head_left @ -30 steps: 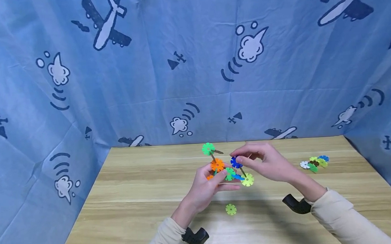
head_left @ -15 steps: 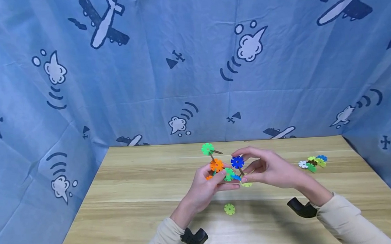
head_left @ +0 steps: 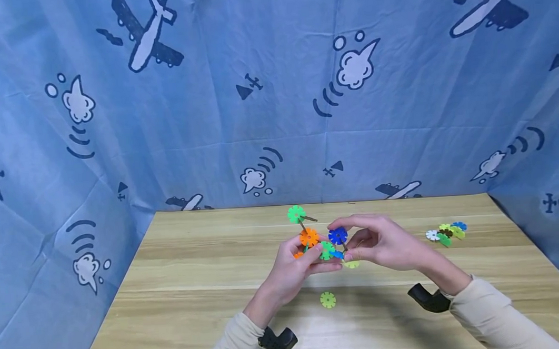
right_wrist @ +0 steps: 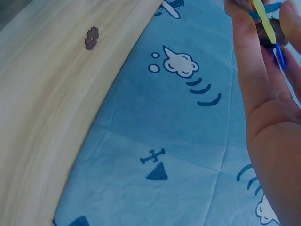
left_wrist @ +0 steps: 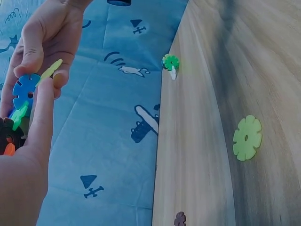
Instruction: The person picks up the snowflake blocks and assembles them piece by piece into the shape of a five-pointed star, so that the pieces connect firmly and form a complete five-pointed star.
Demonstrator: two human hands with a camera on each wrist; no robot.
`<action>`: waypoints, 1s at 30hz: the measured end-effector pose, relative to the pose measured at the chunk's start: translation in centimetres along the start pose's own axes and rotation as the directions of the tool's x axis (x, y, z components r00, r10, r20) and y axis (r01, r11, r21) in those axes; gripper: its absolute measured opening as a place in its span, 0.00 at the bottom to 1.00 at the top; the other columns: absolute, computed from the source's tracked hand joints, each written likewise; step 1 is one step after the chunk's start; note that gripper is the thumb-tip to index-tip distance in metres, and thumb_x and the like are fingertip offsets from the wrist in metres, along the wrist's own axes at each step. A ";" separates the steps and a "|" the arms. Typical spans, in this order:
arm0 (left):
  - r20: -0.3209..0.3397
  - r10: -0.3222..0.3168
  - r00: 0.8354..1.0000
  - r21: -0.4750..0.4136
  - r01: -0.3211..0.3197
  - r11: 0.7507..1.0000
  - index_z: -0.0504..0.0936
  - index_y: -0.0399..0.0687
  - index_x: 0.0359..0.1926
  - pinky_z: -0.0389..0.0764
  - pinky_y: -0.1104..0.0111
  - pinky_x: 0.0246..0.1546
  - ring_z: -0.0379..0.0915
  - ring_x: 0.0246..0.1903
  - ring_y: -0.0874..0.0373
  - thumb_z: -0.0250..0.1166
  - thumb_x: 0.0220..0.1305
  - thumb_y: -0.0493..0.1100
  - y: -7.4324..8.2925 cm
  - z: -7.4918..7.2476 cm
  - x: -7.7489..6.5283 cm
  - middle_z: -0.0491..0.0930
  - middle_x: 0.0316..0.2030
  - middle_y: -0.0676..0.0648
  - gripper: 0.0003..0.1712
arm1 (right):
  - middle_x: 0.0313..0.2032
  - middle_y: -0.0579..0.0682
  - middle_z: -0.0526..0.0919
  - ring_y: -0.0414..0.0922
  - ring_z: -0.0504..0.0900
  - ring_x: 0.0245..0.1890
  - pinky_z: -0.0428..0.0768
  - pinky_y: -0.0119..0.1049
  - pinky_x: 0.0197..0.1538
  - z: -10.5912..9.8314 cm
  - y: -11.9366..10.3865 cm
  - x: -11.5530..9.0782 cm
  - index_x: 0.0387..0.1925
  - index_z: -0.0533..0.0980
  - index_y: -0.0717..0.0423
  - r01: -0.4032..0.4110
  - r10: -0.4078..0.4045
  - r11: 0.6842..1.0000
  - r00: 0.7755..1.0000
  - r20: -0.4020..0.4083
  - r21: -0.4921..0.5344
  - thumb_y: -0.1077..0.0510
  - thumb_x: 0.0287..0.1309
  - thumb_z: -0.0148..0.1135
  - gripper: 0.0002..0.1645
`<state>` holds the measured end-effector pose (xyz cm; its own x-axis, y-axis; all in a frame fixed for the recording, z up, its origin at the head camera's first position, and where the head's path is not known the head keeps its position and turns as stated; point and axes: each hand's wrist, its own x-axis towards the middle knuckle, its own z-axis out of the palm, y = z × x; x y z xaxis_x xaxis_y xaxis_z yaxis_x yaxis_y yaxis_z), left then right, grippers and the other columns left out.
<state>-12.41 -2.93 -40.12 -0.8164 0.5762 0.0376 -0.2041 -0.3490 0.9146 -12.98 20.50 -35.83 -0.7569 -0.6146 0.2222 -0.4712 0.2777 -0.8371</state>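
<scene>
In the head view my left hand [head_left: 289, 271] grips a chain of notched plastic snowflake discs between thumb and fingers. An orange disc [head_left: 309, 237] and a green disc [head_left: 326, 250] show by its thumb, and another green disc [head_left: 296, 214] tops a brown one seen edge-on. My right hand [head_left: 382, 243] holds the chain's right end, index finger over a dark blue disc [head_left: 338, 235], thumb low near a yellow-green disc [head_left: 352, 264], which it partly hides. A light blue disc [left_wrist: 28, 92] sits between both hands in the left wrist view.
One loose yellow-green disc [head_left: 327, 300] lies on the wooden table [head_left: 194, 263] in front of the hands. Several discs, including a white one [head_left: 432, 235], are piled at the right. A brown disc [right_wrist: 91, 38] shows in the right wrist view. Patterned blue cloth [head_left: 200, 110] hangs behind.
My right thumb has moved down from the dark blue disc to the yellow-green disc, now partly covering it; the index finger stays above the dark blue disc. My left hand keeps its grip.
</scene>
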 end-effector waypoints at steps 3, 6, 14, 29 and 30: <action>0.007 0.014 1.000 -0.016 -0.014 1.000 0.69 0.24 0.62 0.84 0.57 0.54 0.88 0.42 0.55 0.55 0.77 0.36 -0.1 -0.1 0.0 0.80 0.52 0.34 0.21 | 0.55 0.61 0.81 0.40 0.88 0.36 0.88 0.36 0.40 -0.1 -0.1 0.0 0.65 0.73 0.60 -0.001 0.001 0.999 1.000 0.004 -0.040 0.64 0.56 0.74 0.35; 0.011 0.030 0.999 -0.028 -0.030 0.999 0.70 0.27 0.62 0.85 0.56 0.52 0.88 0.42 0.55 0.56 0.76 0.36 -0.3 -0.1 0.1 0.81 0.49 0.42 0.20 | 0.55 0.59 0.81 0.41 0.88 0.36 0.88 0.35 0.41 -0.2 -0.3 0.0 0.67 0.72 0.57 0.000 -0.001 0.998 1.000 -0.004 -0.069 0.61 0.56 0.74 0.37; 0.028 0.051 0.998 -0.041 -0.050 0.998 0.70 0.30 0.64 0.85 0.56 0.52 0.88 0.42 0.54 0.57 0.75 0.36 -0.5 -0.2 0.0 0.78 0.44 0.47 0.22 | 0.51 0.55 0.80 0.40 0.87 0.37 0.88 0.35 0.42 -0.2 -0.5 0.0 0.69 0.71 0.53 -0.039 0.037 0.995 0.999 -0.023 -0.090 0.59 0.54 0.76 0.41; 0.003 0.022 1.000 -0.039 -0.022 0.999 0.70 0.31 0.66 0.85 0.58 0.52 0.88 0.42 0.53 0.56 0.75 0.35 0.0 -0.6 -0.3 0.72 0.38 0.49 0.22 | 0.50 0.51 0.84 0.29 0.82 0.42 0.81 0.24 0.43 -5.2 0.5 -1.0 0.70 0.70 0.49 -0.200 0.045 0.886 0.935 -0.353 -0.419 0.56 0.69 0.64 0.30; 0.003 0.021 1.000 -0.039 -0.021 0.999 0.70 0.31 0.66 0.85 0.58 0.52 0.88 0.42 0.53 0.56 0.75 0.35 0.0 -0.6 -0.4 0.74 0.41 0.48 0.22 | 0.48 0.52 0.85 0.31 0.82 0.41 0.81 0.25 0.41 -5.8 0.9 -1.2 0.67 0.73 0.51 -0.223 0.029 0.851 0.924 -0.382 -0.476 0.56 0.67 0.66 0.28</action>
<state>-12.45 -3.61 -40.38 -0.8187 0.5713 0.0583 -0.2078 -0.3892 0.8974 -15.09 25.81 -33.96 -0.8856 -0.2777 0.3722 -0.4474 0.7249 -0.5238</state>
